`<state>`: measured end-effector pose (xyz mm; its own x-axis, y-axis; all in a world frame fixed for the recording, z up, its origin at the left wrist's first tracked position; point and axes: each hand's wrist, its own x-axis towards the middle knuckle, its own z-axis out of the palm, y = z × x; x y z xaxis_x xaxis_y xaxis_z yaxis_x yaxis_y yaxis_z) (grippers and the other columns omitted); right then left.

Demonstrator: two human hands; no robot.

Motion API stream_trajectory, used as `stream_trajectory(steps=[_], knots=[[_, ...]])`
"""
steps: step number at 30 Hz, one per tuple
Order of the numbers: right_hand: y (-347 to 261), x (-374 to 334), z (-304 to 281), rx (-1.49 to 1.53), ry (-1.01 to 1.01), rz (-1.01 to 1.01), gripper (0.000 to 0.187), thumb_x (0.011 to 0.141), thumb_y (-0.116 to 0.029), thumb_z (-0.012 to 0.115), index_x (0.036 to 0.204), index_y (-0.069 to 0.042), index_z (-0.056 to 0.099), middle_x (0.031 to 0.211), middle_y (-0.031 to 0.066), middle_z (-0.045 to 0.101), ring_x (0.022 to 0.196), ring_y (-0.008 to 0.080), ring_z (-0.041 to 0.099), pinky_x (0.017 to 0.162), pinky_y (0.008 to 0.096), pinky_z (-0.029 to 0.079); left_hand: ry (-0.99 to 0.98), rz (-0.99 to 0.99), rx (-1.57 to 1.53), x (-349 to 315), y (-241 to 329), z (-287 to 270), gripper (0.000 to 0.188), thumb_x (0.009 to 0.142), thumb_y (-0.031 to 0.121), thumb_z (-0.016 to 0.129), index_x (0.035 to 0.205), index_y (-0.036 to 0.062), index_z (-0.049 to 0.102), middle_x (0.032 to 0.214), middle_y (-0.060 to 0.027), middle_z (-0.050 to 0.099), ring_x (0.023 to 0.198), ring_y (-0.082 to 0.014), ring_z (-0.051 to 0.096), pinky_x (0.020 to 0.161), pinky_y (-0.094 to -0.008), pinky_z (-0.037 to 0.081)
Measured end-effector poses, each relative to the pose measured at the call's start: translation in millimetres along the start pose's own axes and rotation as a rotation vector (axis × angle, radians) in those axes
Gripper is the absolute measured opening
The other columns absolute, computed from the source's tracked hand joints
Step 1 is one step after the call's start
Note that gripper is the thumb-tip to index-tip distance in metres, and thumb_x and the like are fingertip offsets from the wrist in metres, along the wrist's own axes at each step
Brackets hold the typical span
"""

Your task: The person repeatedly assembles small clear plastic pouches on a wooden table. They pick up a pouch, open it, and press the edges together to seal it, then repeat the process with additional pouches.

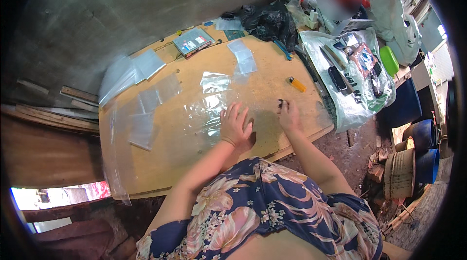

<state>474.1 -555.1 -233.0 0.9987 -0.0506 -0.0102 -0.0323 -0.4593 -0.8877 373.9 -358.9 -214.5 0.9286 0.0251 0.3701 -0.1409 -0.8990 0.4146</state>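
My left hand (235,124) lies with its fingers spread at the right edge of a clear plastic sheet (194,114) on the wooden tabletop. Glare shines off the sheet and off a clear plastic piece (215,82) just beyond it. To the right, my right hand (290,115) is closed, with a small dark object (280,103) showing at its fingertips; its kind is too small to make out. An orange lighter (297,84) rests on the table beyond my right hand.
Flat clear plastic bags (243,56) and stacked clear sheets (146,65) lie around the wooden table (267,65). At the back are a grey boxy device (193,42) and a black plastic bag (270,19). A silvery sheet (348,109) with tools sits right, near blue barrels (421,134).
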Motion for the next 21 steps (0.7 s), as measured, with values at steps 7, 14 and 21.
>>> stream_trajectory(steps=[7, 14, 21], knots=[[22.3, -41.9, -29.5, 0.319, 0.063, 0.254, 0.011, 0.096, -0.013, 0.049, 0.1, -0.004, 0.055, 0.074, 0.0035, 0.058, 0.054, 0.0092, 0.052, 0.044, 0.0231, 0.043, -0.245, -0.156, 0.082, -88.8, -15.8, -67.8, 0.07, 0.07, 0.035, 0.068, 0.127, 0.0023, 0.047, 0.13, -0.016, 0.041, 0.123, -0.033, 0.036, 0.099, -0.0546, 0.027], [33.5, -43.9, -25.7, 0.371, 0.094, 0.321, 0.018, 0.096, -0.011, 0.05, 0.11, -0.001, 0.053, 0.078, 0.0035, 0.057, 0.057, 0.0087, 0.052, 0.048, 0.0217, 0.045, -0.286, -0.076, 0.198, -154.6, -88.5, -141.0, 0.067, 0.069, 0.036, 0.068, 0.125, 0.0046, 0.049, 0.133, -0.0134, 0.044, 0.125, -0.0305, 0.037, 0.102, -0.0563, 0.025], [45.8, -47.4, -11.3, 0.358, 0.305, 0.222, 0.026, 0.092, -0.005, 0.054, 0.115, 0.004, 0.05, 0.085, 0.0073, 0.061, 0.067, 0.0101, 0.059, 0.057, 0.0214, 0.049, -0.41, -0.054, 0.11, -175.5, -140.9, -194.5, 0.061, 0.073, 0.043, 0.065, 0.126, 0.0146, 0.052, 0.134, -0.0089, 0.044, 0.122, -0.0295, 0.039, 0.102, -0.0538, 0.026]])
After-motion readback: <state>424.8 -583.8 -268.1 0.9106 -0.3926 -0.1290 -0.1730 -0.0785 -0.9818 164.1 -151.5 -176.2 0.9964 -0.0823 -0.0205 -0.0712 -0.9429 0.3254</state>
